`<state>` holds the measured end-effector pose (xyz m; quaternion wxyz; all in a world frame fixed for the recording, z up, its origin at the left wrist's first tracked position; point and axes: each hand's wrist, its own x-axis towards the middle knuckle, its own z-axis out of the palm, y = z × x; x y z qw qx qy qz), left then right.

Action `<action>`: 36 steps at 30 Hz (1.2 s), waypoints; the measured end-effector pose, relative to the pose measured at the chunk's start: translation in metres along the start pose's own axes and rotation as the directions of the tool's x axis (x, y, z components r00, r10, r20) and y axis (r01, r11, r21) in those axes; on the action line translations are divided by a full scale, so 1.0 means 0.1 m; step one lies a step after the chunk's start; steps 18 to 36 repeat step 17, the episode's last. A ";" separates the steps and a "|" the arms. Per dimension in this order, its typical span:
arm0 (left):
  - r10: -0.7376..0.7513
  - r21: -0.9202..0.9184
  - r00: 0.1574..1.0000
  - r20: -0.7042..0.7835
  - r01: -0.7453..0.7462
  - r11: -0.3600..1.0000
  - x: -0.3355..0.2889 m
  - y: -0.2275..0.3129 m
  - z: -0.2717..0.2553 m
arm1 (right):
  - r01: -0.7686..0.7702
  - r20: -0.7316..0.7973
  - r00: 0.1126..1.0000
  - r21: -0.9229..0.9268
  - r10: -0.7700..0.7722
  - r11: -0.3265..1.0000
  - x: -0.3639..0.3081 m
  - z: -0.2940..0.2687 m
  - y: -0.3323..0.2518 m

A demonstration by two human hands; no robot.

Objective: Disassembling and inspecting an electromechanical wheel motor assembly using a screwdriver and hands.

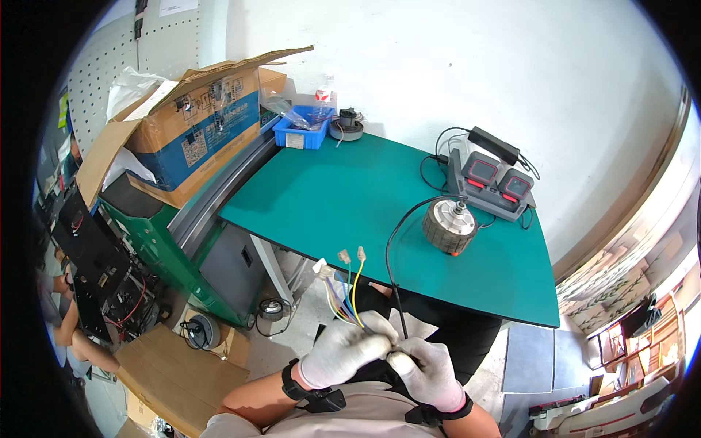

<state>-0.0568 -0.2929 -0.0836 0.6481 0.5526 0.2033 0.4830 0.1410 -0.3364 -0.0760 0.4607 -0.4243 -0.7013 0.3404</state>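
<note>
Both my hands wear white gloves and meet close to my body, below the near edge of the green table. My left hand pinches a black cable where several coloured wires fan out upward, tipped with pale connectors. Right beside it, my right hand has its fingers closed on the same black cable. That cable arcs up over the table edge to a wheel hub motor with a dark tyre and silver hub, resting on the tabletop. My fingertips hide the exact spot of the grip.
On the green table stand a grey charging dock, a black power adapter, a blue bin and another round motor part. An open cardboard box sits at left. Cardboard and a motor lie below.
</note>
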 end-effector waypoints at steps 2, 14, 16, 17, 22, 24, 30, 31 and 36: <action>0.020 -0.004 1.000 0.002 -0.020 1.000 -0.04 -0.05 0.03 | 0.011 0.004 1.000 0.001 -0.011 1.000 -0.01 0.02 0.03; -0.114 0.116 0.978 -0.172 0.136 0.984 -0.01 0.19 -0.04 | 0.067 0.048 0.997 -0.142 -0.061 0.988 0.02 0.00 -0.05; -0.104 0.125 0.980 -0.171 0.126 0.984 -0.02 0.20 -0.06 | 0.067 0.070 0.996 -0.164 -0.056 0.984 0.03 0.00 -0.09; -0.113 0.106 0.979 -0.171 0.133 0.985 -0.02 0.21 -0.06 | 0.091 0.081 0.994 -0.174 -0.078 0.981 0.03 -0.01 -0.06; -0.113 0.106 0.979 -0.171 0.133 0.985 -0.02 0.21 -0.06 | 0.091 0.081 0.994 -0.174 -0.078 0.981 0.03 -0.01 -0.06; -0.113 0.106 0.979 -0.171 0.133 0.985 -0.02 0.21 -0.06 | 0.091 0.081 0.994 -0.174 -0.078 0.981 0.03 -0.01 -0.06; -0.113 0.106 0.979 -0.171 0.133 0.985 -0.02 0.21 -0.06 | 0.091 0.081 0.994 -0.174 -0.078 0.981 0.03 -0.01 -0.06; -0.113 0.106 0.979 -0.171 0.133 0.985 -0.02 0.21 -0.06 | 0.091 0.081 0.994 -0.174 -0.078 0.981 0.03 -0.01 -0.06; -0.113 0.106 0.979 -0.171 0.133 0.985 -0.02 0.21 -0.06 | 0.091 0.081 0.994 -0.174 -0.078 0.981 0.03 -0.01 -0.06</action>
